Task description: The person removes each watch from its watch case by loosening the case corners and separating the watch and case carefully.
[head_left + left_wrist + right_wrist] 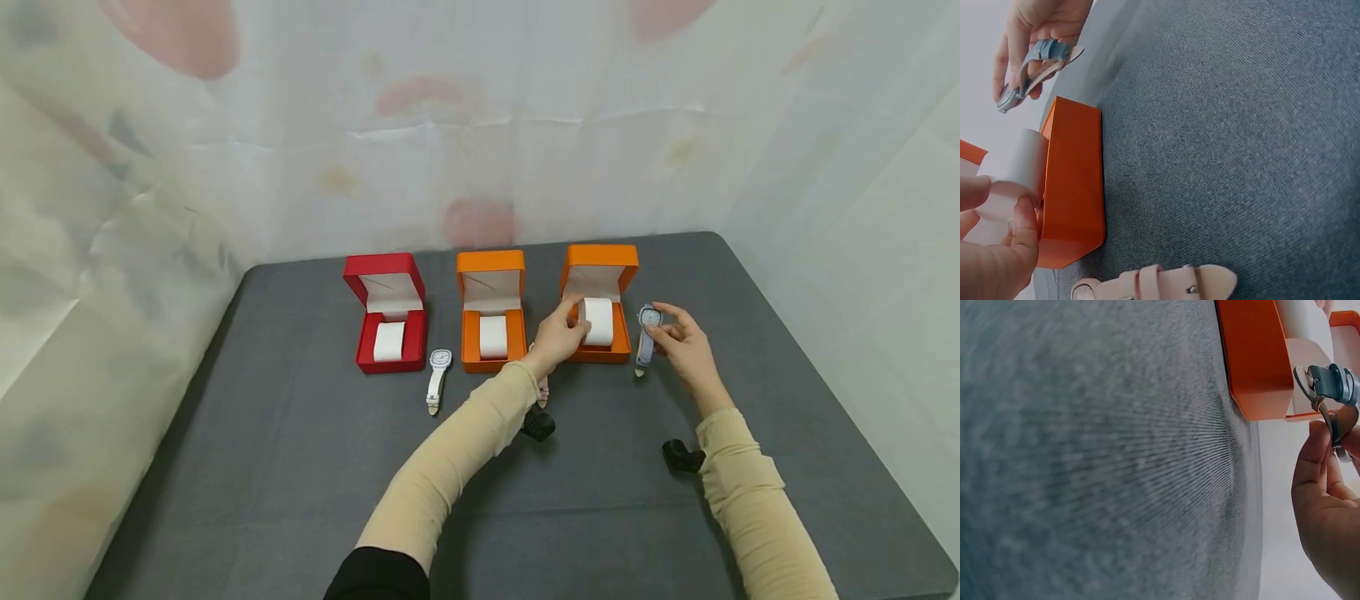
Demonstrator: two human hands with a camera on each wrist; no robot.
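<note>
Three open watch boxes stand in a row on the grey table: a red box (pixel 388 321), a middle orange box (pixel 492 317) and a right orange box (pixel 600 296). My left hand (pixel 558 333) pinches the white cushion (pixel 598 321) in the right orange box; the left wrist view shows thumb and finger gripping that cushion (pixel 1019 172). My right hand (pixel 678 337) holds a grey-blue watch (pixel 647 333) just right of that box, its strap hanging down. The watch's buckle (pixel 1325 394) shows in the right wrist view beside the orange box (pixel 1254 356).
A white watch (pixel 438 377) lies between the red and middle orange boxes. A pink-strapped watch (pixel 1160 284) lies under my left forearm, partly hidden. Pale cloth walls (pixel 480 125) close in the table's back and sides. The table's front edge runs below my sleeves.
</note>
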